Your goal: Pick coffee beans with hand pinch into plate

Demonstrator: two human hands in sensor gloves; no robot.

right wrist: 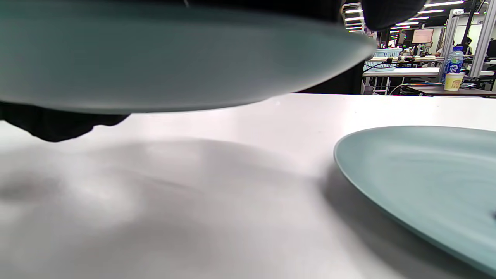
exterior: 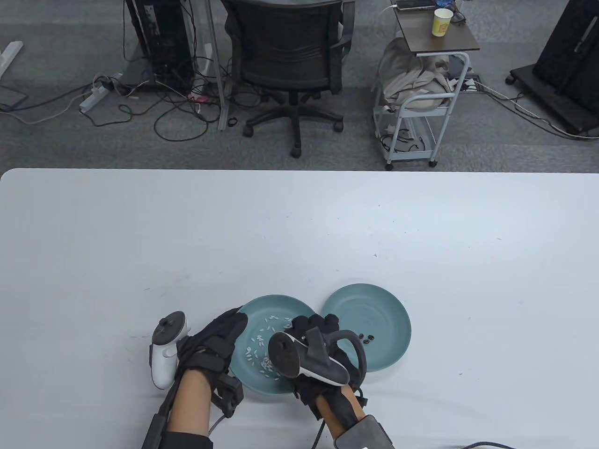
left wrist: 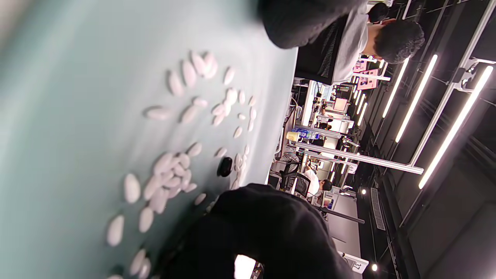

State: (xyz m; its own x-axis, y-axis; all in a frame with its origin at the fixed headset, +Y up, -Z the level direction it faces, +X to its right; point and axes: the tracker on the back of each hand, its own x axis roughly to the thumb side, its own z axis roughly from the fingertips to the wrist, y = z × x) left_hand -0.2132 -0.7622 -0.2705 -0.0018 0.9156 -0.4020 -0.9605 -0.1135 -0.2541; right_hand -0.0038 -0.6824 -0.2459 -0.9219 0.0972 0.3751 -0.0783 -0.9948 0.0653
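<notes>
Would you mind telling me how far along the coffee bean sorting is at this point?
Done: three dark coffee beans lie in the right plate. In hand: both hands are at the left plate, the left hand at its left rim and the right hand over its right side; whether it pinches a bean is hidden. Left: at least one dark bean sits among the white pieces.

Two plates sit side by side near the bench's front edge. The left plate holds scattered pale pieces and one coffee bean among them. Just right of it, the right plate holds a few coffee beans near its middle.
</notes>
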